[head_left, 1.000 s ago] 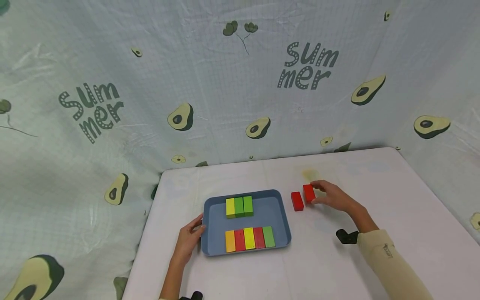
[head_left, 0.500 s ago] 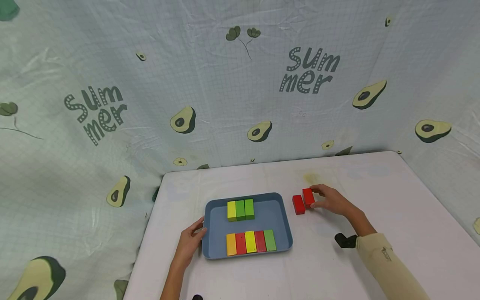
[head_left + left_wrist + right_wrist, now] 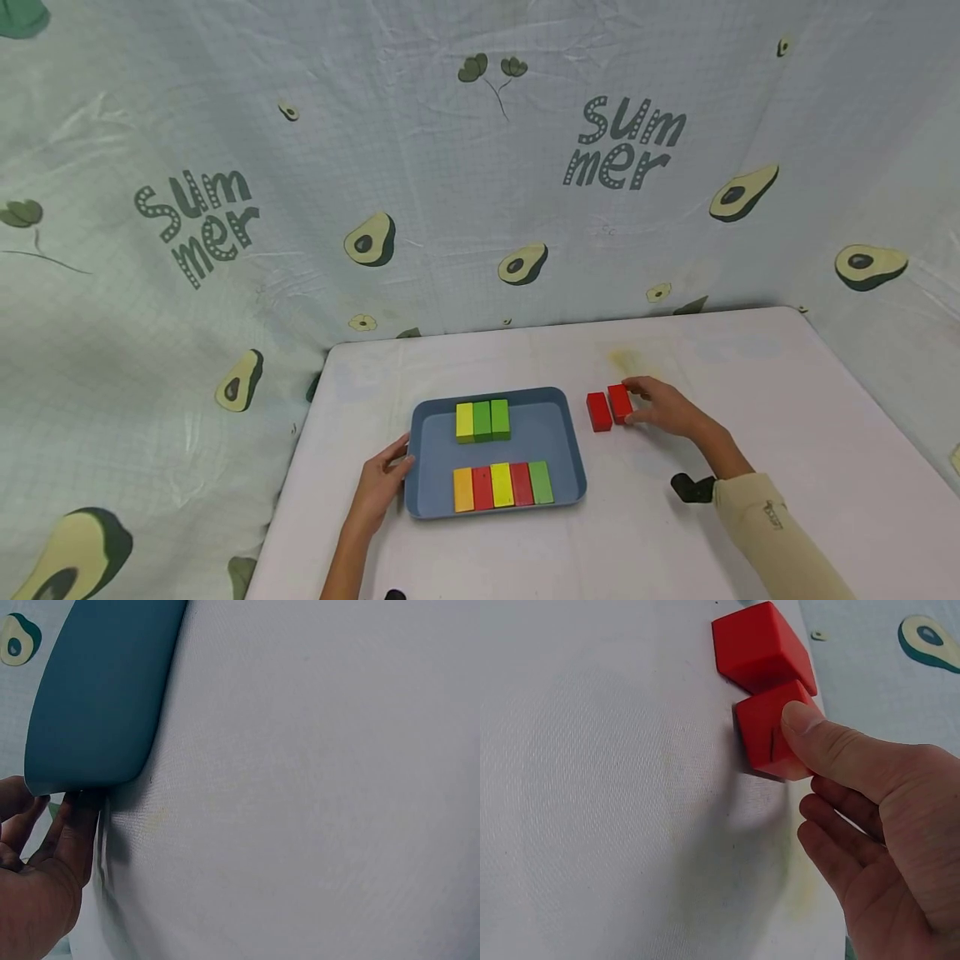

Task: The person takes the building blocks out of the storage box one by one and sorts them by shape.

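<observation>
My right hand [image 3: 666, 407] pinches a red block [image 3: 619, 404] lengthwise, right of the tray; in the right wrist view the thumb presses the block's near end [image 3: 771, 735], and the fingers on its far side are partly hidden. Just left of it stands another red block [image 3: 598, 412], close beside and nearly parallel. A blue-grey tray [image 3: 561, 433] lies left of both. My left hand [image 3: 377, 486] holds the tray's left edge, thumb at the rim and other fingertips against the outer wall [image 3: 105, 697]; some fingertips are hidden.
Inside the tray, a back row has a yellow block [image 3: 464, 422] and two green blocks [image 3: 491, 421]. Along its front wall is a row of several blocks: orange [image 3: 462, 490], red, yellow, red, green. The white table [image 3: 675, 533] meets a printed cloth [image 3: 450, 167] behind.
The right hand has shifted its red block slightly toward me, so its end lies more level with the other red block. The left hand stays at the tray. The head view has tilted slightly.
</observation>
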Tool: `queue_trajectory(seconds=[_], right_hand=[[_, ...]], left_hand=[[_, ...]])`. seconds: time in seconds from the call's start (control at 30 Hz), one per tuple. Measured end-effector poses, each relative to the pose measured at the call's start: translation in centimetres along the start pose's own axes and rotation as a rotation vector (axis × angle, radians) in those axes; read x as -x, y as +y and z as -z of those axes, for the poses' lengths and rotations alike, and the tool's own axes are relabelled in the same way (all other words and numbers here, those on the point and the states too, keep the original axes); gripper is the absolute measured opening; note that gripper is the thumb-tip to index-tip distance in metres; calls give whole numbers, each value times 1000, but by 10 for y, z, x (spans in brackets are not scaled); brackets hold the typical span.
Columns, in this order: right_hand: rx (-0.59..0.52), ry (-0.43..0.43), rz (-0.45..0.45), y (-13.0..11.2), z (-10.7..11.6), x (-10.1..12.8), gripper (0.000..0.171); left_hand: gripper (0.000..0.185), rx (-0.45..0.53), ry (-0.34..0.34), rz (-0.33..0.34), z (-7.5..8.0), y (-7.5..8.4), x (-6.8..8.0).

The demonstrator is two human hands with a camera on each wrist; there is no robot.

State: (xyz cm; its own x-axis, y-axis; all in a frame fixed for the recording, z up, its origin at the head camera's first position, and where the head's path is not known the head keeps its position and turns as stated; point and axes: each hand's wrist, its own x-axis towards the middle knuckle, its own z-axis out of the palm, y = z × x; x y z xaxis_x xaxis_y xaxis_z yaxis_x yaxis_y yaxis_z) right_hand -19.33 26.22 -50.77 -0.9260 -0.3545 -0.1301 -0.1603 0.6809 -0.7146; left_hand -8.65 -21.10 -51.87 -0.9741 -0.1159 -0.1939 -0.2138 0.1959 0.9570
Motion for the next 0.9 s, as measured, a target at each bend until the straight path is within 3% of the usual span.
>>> queue_trajectory(seconds=[0.43, 0.6, 0.73, 0.9], right_hand=[[-24, 5, -8, 5, -2, 4, 66], [-19, 0, -14, 4, -2, 5, 77], [-15, 33, -14, 0, 1, 5, 81], [-34, 113, 0, -8, 3, 4, 71]], left_hand=[[47, -3, -6, -1, -1, 0, 2], [47, -3, -4, -7, -1, 0, 2], [47, 6, -4, -6, -1, 0, 3], [48, 6, -18, -10, -1, 3, 4]])
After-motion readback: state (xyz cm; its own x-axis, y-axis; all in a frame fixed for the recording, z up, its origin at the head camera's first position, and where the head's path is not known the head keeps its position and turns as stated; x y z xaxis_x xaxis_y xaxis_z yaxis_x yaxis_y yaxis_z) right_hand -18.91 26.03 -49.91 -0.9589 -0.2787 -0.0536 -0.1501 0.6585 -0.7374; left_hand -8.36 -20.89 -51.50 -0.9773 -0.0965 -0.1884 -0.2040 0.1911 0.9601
